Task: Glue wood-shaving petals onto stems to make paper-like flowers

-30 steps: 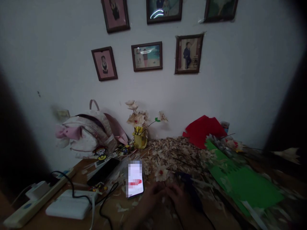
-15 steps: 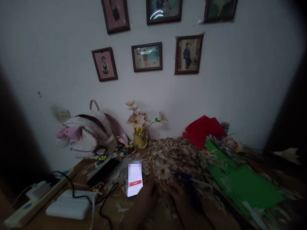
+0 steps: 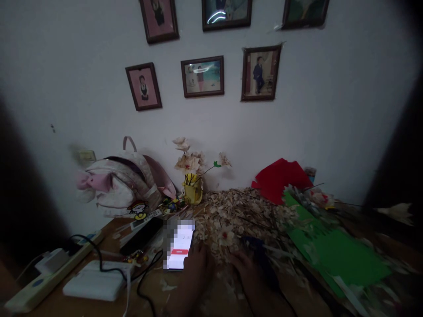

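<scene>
A phone with a lit screen (image 3: 181, 246) lies on the table, tilted to the right at its top. My left hand (image 3: 197, 266) is at its lower right edge, dark and with its fingers partly hidden; whether it grips the phone is unclear. My right hand (image 3: 244, 266) rests on the table with fingers apart and nothing seen in it. Just beyond the hands sits a pale flower with a red centre (image 3: 225, 236). A dark blue glue gun (image 3: 264, 262) lies against the right side of my right hand.
Pale petals (image 3: 238, 207) cover the middle. Green sheet (image 3: 343, 251) and red sheet (image 3: 280, 180) lie right. A flower vase (image 3: 193, 193), backpack (image 3: 122, 185), dark phone (image 3: 142, 235), white box (image 3: 94, 281), power strip (image 3: 49, 277) and black cable (image 3: 140, 286) stand left.
The lit phone has turned, its lower end shifting left. My left hand has moved slightly left and up to the phone's edge. My right hand has hardly moved.
</scene>
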